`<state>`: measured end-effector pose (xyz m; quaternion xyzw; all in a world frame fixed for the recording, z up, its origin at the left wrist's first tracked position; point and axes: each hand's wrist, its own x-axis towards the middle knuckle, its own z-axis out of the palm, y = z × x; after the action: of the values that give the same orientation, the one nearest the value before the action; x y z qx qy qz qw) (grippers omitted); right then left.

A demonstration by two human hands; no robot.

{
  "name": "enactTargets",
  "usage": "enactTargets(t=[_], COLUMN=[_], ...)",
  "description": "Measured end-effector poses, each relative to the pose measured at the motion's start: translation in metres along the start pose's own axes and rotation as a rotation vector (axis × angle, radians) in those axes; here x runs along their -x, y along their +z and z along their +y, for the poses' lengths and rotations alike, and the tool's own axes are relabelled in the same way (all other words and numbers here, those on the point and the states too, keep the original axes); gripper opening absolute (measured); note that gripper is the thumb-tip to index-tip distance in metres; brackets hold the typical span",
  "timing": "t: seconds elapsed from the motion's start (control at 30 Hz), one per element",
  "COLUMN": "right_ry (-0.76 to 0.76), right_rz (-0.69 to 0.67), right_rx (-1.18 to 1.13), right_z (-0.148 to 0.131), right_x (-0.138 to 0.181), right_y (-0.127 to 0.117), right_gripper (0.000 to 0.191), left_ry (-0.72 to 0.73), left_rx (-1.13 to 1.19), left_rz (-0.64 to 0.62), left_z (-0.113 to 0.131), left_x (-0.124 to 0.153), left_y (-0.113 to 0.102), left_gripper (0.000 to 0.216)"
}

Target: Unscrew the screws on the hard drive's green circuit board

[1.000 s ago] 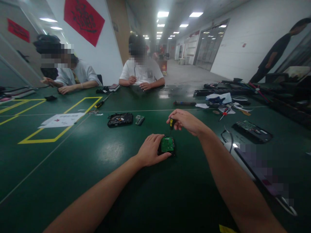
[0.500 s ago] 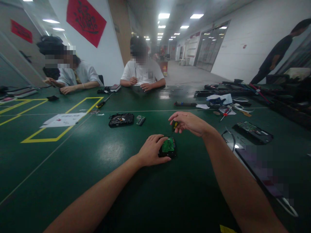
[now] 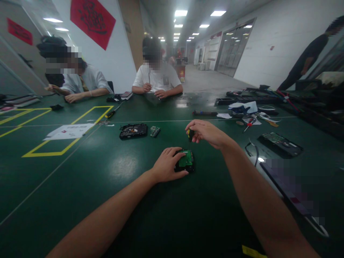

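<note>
In front of me on the green table lies a hard drive (image 3: 187,159) with a green circuit board facing up. My left hand (image 3: 167,165) grips it from the left, fingers across the far edge and thumb along the near edge. Above its far right corner, my right hand (image 3: 206,133) has its fingers closed round the black and yellow handle of a screwdriver (image 3: 191,135). The shaft points down toward the drive. It is too thin and dark to tell whether the tip touches a screw.
Beyond my left hand sit an opened drive (image 3: 133,131) and a small circuit board (image 3: 155,131). Another drive (image 3: 280,144) lies right, near a cable and a flat purple-grey device (image 3: 285,190). Another screwdriver (image 3: 249,124) lies among gloves and scraps. Two people sit across the table.
The screwdriver handle has turned in my right fingers, and that hand is very slightly higher. My left hand keeps its hold on the drive. The whole view has shifted a little.
</note>
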<state>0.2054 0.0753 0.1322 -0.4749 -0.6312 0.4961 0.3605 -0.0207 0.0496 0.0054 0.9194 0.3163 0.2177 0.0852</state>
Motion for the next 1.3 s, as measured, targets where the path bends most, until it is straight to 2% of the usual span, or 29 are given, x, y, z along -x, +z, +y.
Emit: enactTargets(t=[0.2,0.47,0.6,0.77,1.0,1.3], right_ry=[-0.049,-0.003,0.011,-0.037,-0.019,-0.089], right_rz=[0.013,0.043,0.048,0.036,0.014,-0.017], right_rx=[0.086,0.032,0.019,0.092,-0.019,0.133], right_z=[0.0026,0.0005,-0.0003,-0.0008,0.0005,-0.0022], right_x=[-0.0024,-0.0004,0.0001,-0.0001,0.0009,0.0043], right_y=[-0.0017,-0.001,-0.0011,-0.0026,-0.0015,-0.0026], right_gripper=[0.02,0.005,0.005,0.014,0.008,0.008], left_ry=[-0.005,-0.008,-0.013,-0.009,-0.007,-0.041], left_rx=[-0.025,-0.002,-0.01,-0.01,-0.015,-0.021], left_rz=[-0.012,-0.012,-0.011,-0.011,-0.005,-0.012], left_z=[0.0006,-0.0008,-0.0004,-0.0002,0.0004,0.0026], left_x=[-0.0003,0.0005,0.0005,0.0,0.0006,-0.0004], left_y=[-0.0009,-0.0006,-0.0002,-0.0001,0.0006,-0.0004], left_gripper=[0.075,0.074,0.074,0.074,0.074,0.074])
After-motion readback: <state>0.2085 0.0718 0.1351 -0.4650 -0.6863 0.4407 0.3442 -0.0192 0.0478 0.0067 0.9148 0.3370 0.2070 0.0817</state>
